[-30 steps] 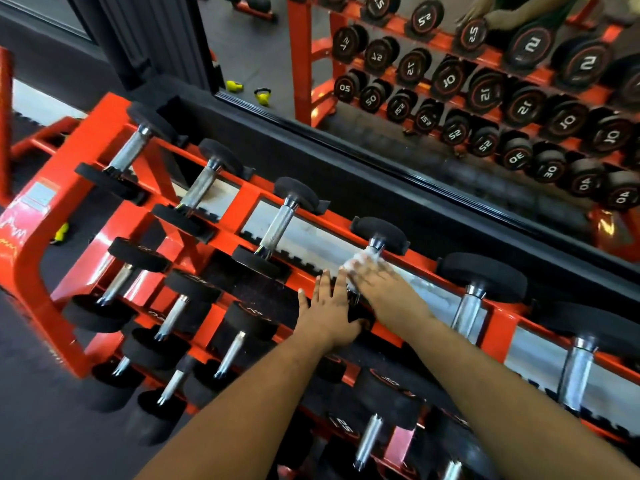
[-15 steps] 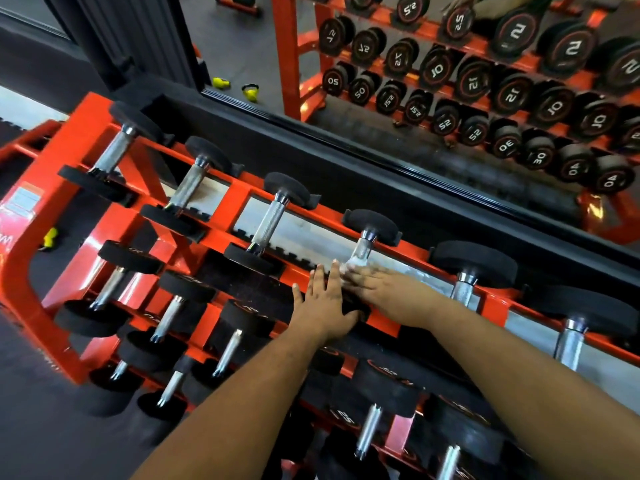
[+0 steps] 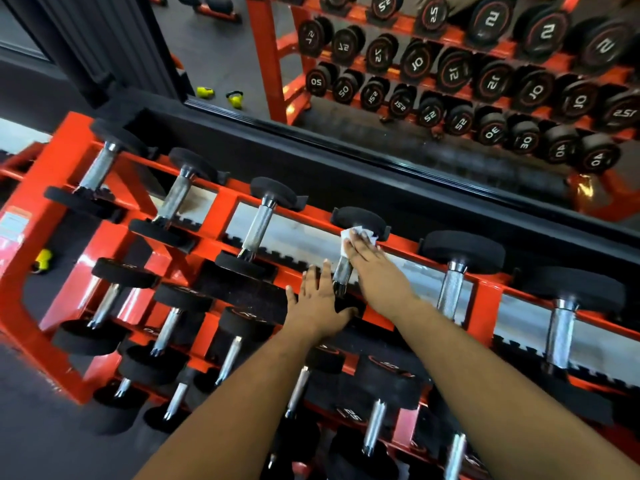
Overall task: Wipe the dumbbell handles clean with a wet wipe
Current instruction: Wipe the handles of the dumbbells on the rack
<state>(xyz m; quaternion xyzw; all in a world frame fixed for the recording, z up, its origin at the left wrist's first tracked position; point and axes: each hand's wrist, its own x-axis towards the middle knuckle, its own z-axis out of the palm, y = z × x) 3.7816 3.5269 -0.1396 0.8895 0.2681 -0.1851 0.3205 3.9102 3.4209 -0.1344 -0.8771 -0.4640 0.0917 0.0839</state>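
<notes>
I find the right hand (image 3: 375, 271) pressing the wet wipe (image 3: 358, 237) onto the far end of the dumbbell handle (image 3: 343, 273) on the rack's (image 3: 62, 209) top rail; how far its fingers curl I cannot tell. The left hand (image 3: 317, 306) lies flat, fingers straight, on the near weight head, holding nothing. Risks, in my judgement — the wipe snagging on the knurling, or the dumbbell rolling in its cradle. Room is tight: the far weight head (image 3: 360, 218) blocks further travel, neighbouring handles stand well apart.

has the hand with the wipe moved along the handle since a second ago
Yes. The right hand has slid the wipe up the handle to the far weight head.
</notes>
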